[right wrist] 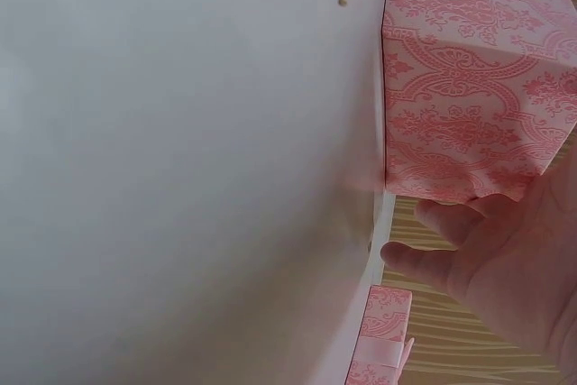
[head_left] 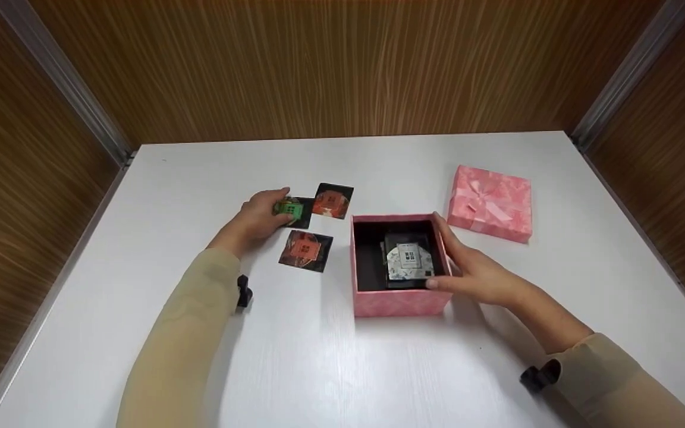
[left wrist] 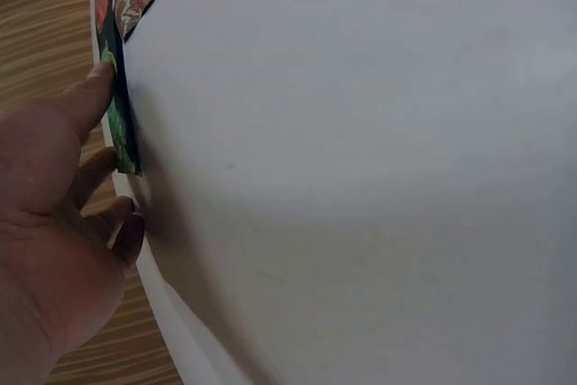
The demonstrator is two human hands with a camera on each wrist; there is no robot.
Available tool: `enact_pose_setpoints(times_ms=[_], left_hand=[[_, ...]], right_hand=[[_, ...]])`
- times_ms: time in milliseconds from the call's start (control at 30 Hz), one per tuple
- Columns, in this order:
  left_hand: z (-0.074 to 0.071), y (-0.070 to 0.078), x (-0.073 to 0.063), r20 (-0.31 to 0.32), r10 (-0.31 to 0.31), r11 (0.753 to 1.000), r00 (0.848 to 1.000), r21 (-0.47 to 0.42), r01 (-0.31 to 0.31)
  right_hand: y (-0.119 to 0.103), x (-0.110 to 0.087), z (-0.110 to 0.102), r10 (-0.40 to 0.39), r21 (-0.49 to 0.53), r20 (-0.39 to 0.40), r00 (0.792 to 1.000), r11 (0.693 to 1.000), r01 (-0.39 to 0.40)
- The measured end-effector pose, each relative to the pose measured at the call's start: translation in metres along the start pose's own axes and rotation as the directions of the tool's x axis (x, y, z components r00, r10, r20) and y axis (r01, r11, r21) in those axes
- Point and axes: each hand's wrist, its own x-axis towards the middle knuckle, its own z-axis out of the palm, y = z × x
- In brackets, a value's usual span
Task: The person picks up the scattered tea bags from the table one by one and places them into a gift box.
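In the head view my left hand (head_left: 261, 215) pinches a small dark square packet with a green label (head_left: 291, 209), thumb on its face. The left wrist view shows the same green packet (left wrist: 124, 128) tilted up between thumb and fingers. My right hand (head_left: 476, 270) grips the right side of an uncovered pink box (head_left: 399, 304), thumb over the rim near the front corner, a finger at the back corner. Inside the box, toward its right, lies a dark packet with a pale label (head_left: 409, 258), seemingly on top of others. The patterned box wall (right wrist: 469, 114) fills the right wrist view's upper right.
Two dark packets with orange-red labels lie near my left hand: one behind (head_left: 332, 201), one in front (head_left: 305, 249). A pink lid with a bow (head_left: 491, 205) rests at the right rear of the white table (head_left: 330, 368). Wood-grain panels (head_left: 342, 71) enclose the back and sides.
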Motion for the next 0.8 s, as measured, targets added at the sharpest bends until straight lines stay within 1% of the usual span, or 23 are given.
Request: enact_pose_setpoints(times_ms=[67,200,267,333,400,500,733,800], left_hand=[[-0.001,-0.001,0.0,0.006,-0.002,0.999,1.0,0.036,0.002],[-0.003,-0.003,0.0,-0.013,0.0,0.999,1.0,0.046,0.001],[-0.004,-0.005,-0.002,-0.025,-0.01,0.999,1.0,0.037,0.011],[-0.006,-0.007,-0.005,-0.033,-0.035,0.999,0.999,0.013,0.035],[-0.008,-0.009,-0.008,-0.035,-0.062,0.998,0.997,-0.007,0.061],[-0.012,-0.013,-0.012,-0.031,-0.084,0.996,0.996,-0.023,0.083],[-0.027,-0.024,-0.02,-0.039,-0.085,0.996,0.996,-0.024,0.084],[-0.03,-0.026,-0.023,-0.038,-0.085,0.996,0.996,-0.038,0.083]], right_hand=[[0.0,0.0,0.0,0.003,-0.002,-0.001,1.0,1.0,-0.003],[0.001,0.002,0.0,0.003,-0.01,-0.005,1.0,1.0,-0.003],[0.002,0.003,0.0,0.001,-0.011,-0.004,1.0,1.0,-0.001],[0.002,0.004,0.0,0.0,-0.013,-0.003,1.0,1.0,0.0],[0.003,0.004,0.0,0.004,-0.014,-0.001,1.0,1.0,-0.004],[0.004,0.004,-0.002,0.015,-0.026,-0.002,1.0,1.0,-0.015],[0.008,0.007,-0.004,0.009,-0.045,-0.018,1.0,0.999,-0.01],[0.008,0.007,-0.004,0.012,-0.047,-0.019,1.0,0.999,-0.013]])
